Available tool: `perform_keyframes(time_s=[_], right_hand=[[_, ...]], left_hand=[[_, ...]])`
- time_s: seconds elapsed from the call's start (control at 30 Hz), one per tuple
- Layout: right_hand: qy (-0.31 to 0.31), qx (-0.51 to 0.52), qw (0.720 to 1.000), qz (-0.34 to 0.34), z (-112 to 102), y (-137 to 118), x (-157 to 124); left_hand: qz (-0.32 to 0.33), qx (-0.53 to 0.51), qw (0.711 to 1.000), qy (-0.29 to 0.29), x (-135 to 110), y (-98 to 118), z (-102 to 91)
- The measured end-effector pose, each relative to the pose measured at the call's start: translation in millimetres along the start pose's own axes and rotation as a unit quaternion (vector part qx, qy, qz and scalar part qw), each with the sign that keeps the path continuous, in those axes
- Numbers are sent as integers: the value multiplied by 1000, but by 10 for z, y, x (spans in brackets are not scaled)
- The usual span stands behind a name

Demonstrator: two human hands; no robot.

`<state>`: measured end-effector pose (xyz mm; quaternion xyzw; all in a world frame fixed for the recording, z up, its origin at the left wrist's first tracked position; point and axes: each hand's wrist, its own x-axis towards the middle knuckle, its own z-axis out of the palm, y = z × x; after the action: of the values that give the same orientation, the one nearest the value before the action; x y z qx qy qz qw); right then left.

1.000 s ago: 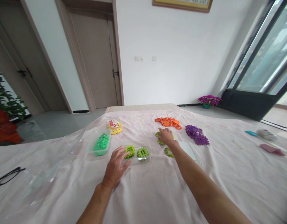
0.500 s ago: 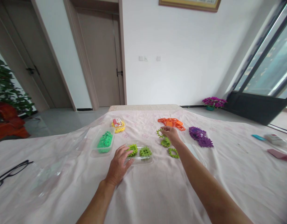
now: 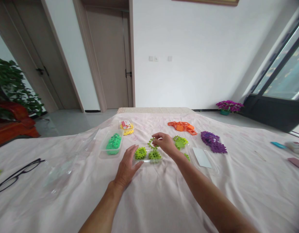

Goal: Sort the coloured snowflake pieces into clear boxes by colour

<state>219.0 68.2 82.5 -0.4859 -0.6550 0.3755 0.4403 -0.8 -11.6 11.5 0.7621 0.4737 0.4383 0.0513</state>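
My right hand [image 3: 164, 144] pinches a lime-green toothed ring piece [image 3: 151, 143] above the back right of a clear plastic container [image 3: 147, 160]. My left hand [image 3: 127, 164] grips the container's left end, thumb along the front and fingers along the back. Inside the container, two stacks of lime-green gear-shaped pieces sit side by side, a left stack [image 3: 140, 153] and a right stack [image 3: 154, 155]. More lime-green pieces [image 3: 180, 142] lie on the cloth beyond my right hand, and another [image 3: 187, 156] is partly hidden by my right forearm.
To the left stand a tub of green pieces [image 3: 114, 144] and a labelled box of yellow pieces [image 3: 126, 125]. Orange pieces [image 3: 182, 127], purple pieces [image 3: 213, 141] and a clear lid [image 3: 202, 157] lie right. Eyeglasses [image 3: 17, 174] and clear packaging [image 3: 59, 170] are at left.
My right hand has moved left, carrying the toothed ring from the loose lime-green pieces to above the container. My left hand stays at the container's left end. The view has shifted slightly.
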Motion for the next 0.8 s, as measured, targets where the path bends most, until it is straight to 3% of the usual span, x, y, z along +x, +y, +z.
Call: perform_keyframes(time_s=[0.17,0.27,0.47,0.63,0.8], right_hand=[[-61,-128,989,-37,326,-80,66],[-30,-189,978,-80,314,-53,69],[47,-177,982,-52,-99,77,-7],[21,-214,976,-18,-496,159,-95],[17,-253,967,-2,-587,239,-161]], left_hand=[[-4,-2,1000,11,-6,9,-1],[22,20,1000,1,-3,2,-13],[75,84,993,-44,41,37,-44],[75,115,990,-34,57,65,-49],[93,93,991,-25,51,64,-55]])
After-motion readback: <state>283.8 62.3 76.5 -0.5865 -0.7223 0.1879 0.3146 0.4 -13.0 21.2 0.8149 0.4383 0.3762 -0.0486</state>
